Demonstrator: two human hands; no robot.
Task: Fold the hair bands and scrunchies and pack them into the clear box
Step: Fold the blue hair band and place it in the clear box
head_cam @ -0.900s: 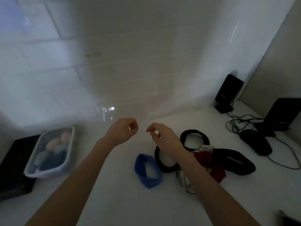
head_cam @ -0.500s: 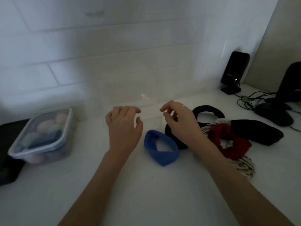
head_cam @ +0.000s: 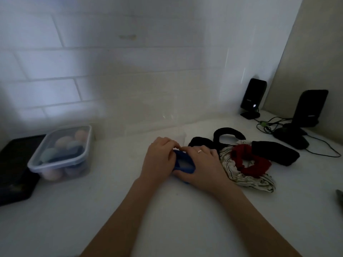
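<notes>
A blue hair band point(head_cam: 183, 165) lies on the white counter between my two hands. My left hand point(head_cam: 157, 160) grips its left end and my right hand point(head_cam: 202, 164), wearing a ring, holds its right side. To the right lies a pile: a striped band point(head_cam: 246, 179), a red scrunchie point(head_cam: 250, 164), and black bands point(head_cam: 274, 153) point(head_cam: 228, 132). A faint clear box point(head_cam: 181, 136) stands just behind my hands, hard to make out.
A lidded clear container point(head_cam: 61, 154) with pastel round items sits at the left, beside a black tray point(head_cam: 14, 167). Two black speakers point(head_cam: 252, 99) point(head_cam: 310, 110), a mouse point(head_cam: 291, 140) and cables occupy the right corner. A tiled wall stands behind.
Both hands came down from hovering above the counter and closed on the blue hair band. The view tilted downward.
</notes>
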